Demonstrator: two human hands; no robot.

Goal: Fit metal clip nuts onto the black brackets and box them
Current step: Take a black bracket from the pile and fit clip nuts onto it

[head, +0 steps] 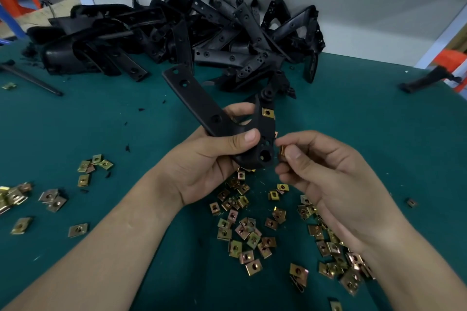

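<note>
Loose clip nuts (pixel 252 235) lie scattered on the green tabletop (pixel 353 113) along the bottom of the frame, thickest at lower centre and lower right, with small clusters at lower left. Above them, at centre frame, the left hand (pixel 209 161) grips a black bracket (pixel 202 106), fingers and thumb curled round its bend. Its long flat arm, pierced with holes, slants toward the upper left. A brass-coloured fitted nut (pixel 267 113) sits clipped on its upper right edge. The right hand (pixel 326 174), just beside the bracket's lower end, pinches one clip nut (pixel 282 153) between thumb and forefinger. Bare green surface lies at mid left and mid right. Behind, a pile of brackets (pixel 202 38) fills the upper centre against a pale wall (pixel 353 7).
</note>
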